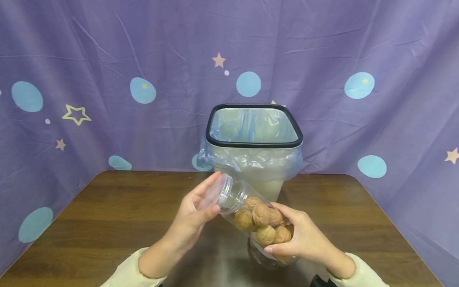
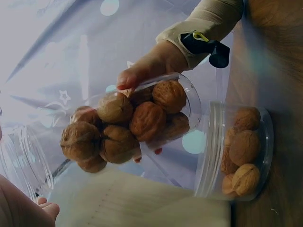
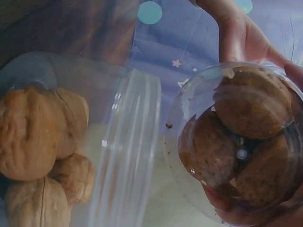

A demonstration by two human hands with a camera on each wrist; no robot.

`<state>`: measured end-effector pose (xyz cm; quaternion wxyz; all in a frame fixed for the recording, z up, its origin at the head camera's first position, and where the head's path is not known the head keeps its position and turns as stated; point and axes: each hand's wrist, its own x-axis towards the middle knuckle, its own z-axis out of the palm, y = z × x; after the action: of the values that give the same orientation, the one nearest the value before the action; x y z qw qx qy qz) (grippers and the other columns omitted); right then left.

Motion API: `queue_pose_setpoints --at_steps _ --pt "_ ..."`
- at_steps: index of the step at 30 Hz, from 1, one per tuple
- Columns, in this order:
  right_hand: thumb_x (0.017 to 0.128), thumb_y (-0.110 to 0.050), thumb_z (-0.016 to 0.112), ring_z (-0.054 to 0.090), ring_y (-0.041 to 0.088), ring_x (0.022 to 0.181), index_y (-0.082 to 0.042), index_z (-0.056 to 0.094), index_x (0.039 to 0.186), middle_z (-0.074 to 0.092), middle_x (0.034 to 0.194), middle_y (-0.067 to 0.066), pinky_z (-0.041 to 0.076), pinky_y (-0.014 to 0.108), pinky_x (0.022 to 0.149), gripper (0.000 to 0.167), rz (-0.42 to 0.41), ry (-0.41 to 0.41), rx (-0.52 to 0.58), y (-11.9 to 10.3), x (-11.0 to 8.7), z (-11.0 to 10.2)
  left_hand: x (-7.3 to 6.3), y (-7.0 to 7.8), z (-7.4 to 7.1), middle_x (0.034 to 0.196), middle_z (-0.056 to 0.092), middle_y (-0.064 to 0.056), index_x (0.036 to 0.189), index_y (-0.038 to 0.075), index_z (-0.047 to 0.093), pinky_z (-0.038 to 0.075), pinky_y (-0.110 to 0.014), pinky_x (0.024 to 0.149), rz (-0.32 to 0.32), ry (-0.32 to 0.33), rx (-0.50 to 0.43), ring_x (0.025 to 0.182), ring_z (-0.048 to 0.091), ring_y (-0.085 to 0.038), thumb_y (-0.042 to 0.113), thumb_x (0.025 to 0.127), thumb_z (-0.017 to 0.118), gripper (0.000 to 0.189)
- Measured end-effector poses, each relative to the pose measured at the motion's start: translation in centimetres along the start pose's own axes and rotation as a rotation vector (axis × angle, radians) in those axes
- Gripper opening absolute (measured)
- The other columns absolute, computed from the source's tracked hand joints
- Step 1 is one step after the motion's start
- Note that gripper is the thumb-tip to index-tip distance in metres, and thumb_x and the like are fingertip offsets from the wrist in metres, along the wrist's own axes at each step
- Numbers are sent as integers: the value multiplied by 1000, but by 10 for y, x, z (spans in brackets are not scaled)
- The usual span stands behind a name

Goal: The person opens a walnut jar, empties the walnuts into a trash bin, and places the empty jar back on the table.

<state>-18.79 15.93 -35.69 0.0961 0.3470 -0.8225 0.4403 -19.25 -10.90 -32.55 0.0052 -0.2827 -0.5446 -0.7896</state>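
Cream sleeves [image 1: 132, 271] – blk wrist piece [image 2: 204, 44]

Head view from above, facing forward and down across table [image 1: 143, 223], farthest off, left wrist view close, rolled sideways with table along right edge, right wrist view closest, facing base of held jar [image 3: 241, 154] at right, standing jar [image 3: 102, 142] shared with left wrist view

1. Two see-through jars [image 1: 237, 197].
2. Walnuts [image 1: 261, 215] in the tipped jar [image 1: 237, 197]: eight or more show.
3. Walnuts in the standing jar [image 2: 213, 153]: five or more show.
4. One trash can [image 1: 274, 191].
5. One blue plastic bag [image 1: 247, 161].
6. One brown wooden surface [image 1: 107, 223].
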Motion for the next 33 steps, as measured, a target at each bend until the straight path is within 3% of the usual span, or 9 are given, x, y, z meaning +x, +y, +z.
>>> queue_pose_setpoints --at_steps 12,25,33 --pt "63 -29 88 63 8 89 -7 53 128 67 107 0 55 26 72 77 -50 55 -70 4 -10 -13 -9 -3 -13 147 29 -26 143 -9 25 31 -26 106 6 -37 6 131 41 -14 17 81 74 83" --pt "63 -22 89 63 9 92 -8 51 131 66 110 4 55 26 72 79 -53 69 -60 4 -18 -24 -15 -17 -38 146 41 -12 143 -8 28 30 -24 107 7 -95 84 131 41 -12 4 75 77 84" --pt "62 -20 89 63 8 90 -7 52 130 66 108 4 55 26 71 78 -46 84 -77 5 -19 -30 -19 -26 -55 145 43 -7 143 -7 29 30 -18 106 -85 -160 146 131 39 -8 5 74 78 85"
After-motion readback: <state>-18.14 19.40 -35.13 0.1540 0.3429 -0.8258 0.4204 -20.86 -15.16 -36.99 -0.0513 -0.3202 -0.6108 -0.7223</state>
